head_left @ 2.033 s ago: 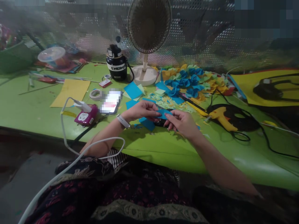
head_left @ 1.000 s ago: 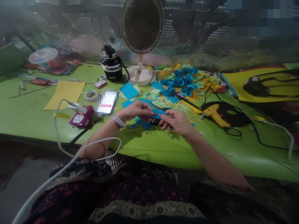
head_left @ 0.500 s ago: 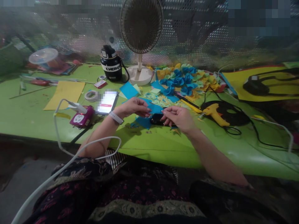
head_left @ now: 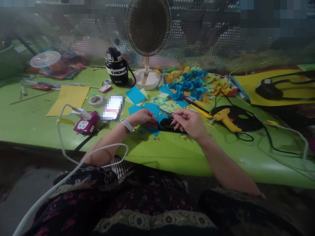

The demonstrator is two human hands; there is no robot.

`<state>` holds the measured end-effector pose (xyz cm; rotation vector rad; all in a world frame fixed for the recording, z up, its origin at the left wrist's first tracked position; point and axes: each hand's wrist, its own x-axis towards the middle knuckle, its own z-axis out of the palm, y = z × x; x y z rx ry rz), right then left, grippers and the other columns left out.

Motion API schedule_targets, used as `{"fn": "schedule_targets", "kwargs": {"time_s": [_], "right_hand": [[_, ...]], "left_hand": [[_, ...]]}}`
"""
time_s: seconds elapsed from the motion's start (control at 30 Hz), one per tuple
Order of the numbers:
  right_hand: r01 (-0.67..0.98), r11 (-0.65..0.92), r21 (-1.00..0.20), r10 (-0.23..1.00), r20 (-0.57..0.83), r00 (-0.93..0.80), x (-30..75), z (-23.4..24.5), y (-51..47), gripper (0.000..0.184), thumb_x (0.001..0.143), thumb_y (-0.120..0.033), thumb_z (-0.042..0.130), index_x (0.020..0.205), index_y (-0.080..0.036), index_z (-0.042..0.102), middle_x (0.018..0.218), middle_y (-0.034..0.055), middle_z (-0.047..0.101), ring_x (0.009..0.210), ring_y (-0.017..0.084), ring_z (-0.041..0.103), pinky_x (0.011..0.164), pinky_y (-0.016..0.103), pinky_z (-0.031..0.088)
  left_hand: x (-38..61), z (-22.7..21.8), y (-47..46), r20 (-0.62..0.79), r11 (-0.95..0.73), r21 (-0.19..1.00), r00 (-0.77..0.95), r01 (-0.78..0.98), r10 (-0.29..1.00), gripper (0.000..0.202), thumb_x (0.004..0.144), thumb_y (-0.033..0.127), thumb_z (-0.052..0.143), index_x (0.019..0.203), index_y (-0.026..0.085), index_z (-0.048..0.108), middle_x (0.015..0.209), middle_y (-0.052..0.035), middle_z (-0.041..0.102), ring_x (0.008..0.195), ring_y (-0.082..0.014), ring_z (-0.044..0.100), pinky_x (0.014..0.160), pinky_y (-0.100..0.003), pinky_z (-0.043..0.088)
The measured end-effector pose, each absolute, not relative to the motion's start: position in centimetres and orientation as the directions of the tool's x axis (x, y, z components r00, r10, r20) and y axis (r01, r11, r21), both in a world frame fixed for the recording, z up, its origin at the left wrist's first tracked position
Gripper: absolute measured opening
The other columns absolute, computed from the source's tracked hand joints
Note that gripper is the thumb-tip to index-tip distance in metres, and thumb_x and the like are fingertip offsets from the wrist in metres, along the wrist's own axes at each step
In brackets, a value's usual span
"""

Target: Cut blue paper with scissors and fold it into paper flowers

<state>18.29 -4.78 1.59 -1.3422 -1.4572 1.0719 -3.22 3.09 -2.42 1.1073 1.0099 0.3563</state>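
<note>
your left hand [head_left: 142, 117] is over the flat blue paper pieces [head_left: 153, 107] spread on the glossy green tabletop [head_left: 152, 150]; its fingertips are drawn together, but whether they pinch a piece i cannot tell. your right hand [head_left: 193, 124] has thumb and forefinger close together above a shiny black object [head_left: 167, 124], and i cannot tell whether it grips anything. among the containers, the round clear plastic tub [head_left: 45, 59] sits far back at your left, orange and blue contents showing blurrily through its wall. a green basket-like container [head_left: 11, 62] is cut off by the view's left edge, its contents unclear. the black bottle [head_left: 118, 72] with a white lettered band stands upright and capped beside the pale round fan [head_left: 149, 28], hiding what it holds. just in front lies a small red-and-white box [head_left: 105, 88], its inside unseen. blue, yellow and green paper flowers [head_left: 189, 86] lie heaped beyond your right hand.
</note>
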Motion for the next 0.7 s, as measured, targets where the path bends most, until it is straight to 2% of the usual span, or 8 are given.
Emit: {"fn": "schedule_targets", "kwargs": {"time_s": [0.13,0.3,0.43,0.7], "right_hand": [[0.282,0.086,-0.956,0.996,0.085,-0.016,18.2,1.5,-4.7,0.032,0.078,-0.049,0.072,0.083,-0.019,0.065,0.067,0.0026,0.07,0.047,0.011,0.06,0.045,0.023,0.049],[0.306,0.144,-0.941,0.987,0.158,0.023,18.0,1.1,-4.2,0.026,0.08,-0.045,0.069,0.084,-0.02,0.064,0.071,0.0025,0.071,0.059,0.014,0.065,0.062,0.029,0.057],[0.402,0.21,-0.891,0.976,0.218,-0.026,17.8,1.2,-3.6,0.023,0.081,-0.042,0.068,0.09,-0.02,0.066,0.086,0.005,0.073,0.078,0.018,0.069,0.077,0.034,0.057],[0.63,0.37,-0.683,0.922,0.352,-0.159,15.5,1.7,1.0,0.025,0.089,-0.039,0.061,0.102,-0.018,0.066,0.103,0.0099,0.071,0.094,0.023,0.066,0.087,0.041,0.053]], "left_hand": [[-2.9,-2.7,2.7,-0.528,0.468,0.841,0.6,0.271,0.602,0.029,0.058,0.023,0.09,0.067,0.014,0.065,0.067,-0.0076,0.074,0.066,-0.0176,0.073,0.07,-0.031,0.06],[-2.8,-3.1,2.8,-0.528,0.484,0.836,0.618,0.259,0.582,0.03,0.054,0.024,0.092,0.065,0.014,0.066,0.069,-0.0078,0.075,0.067,-0.0173,0.073,0.07,-0.029,0.06],[-3.0,-3.2,3.0,-0.522,0.49,0.836,0.634,0.247,0.571,0.031,0.053,0.025,0.092,0.066,0.013,0.065,0.069,-0.0076,0.075,0.067,-0.0161,0.072,0.073,-0.028,0.06],[-3.1,-3.1,3.1,-0.534,0.509,0.825,0.629,0.244,0.565,0.035,0.052,0.024,0.091,0.067,0.015,0.062,0.069,-0.0068,0.075,0.07,-0.0167,0.072,0.08,-0.033,0.059]]}}
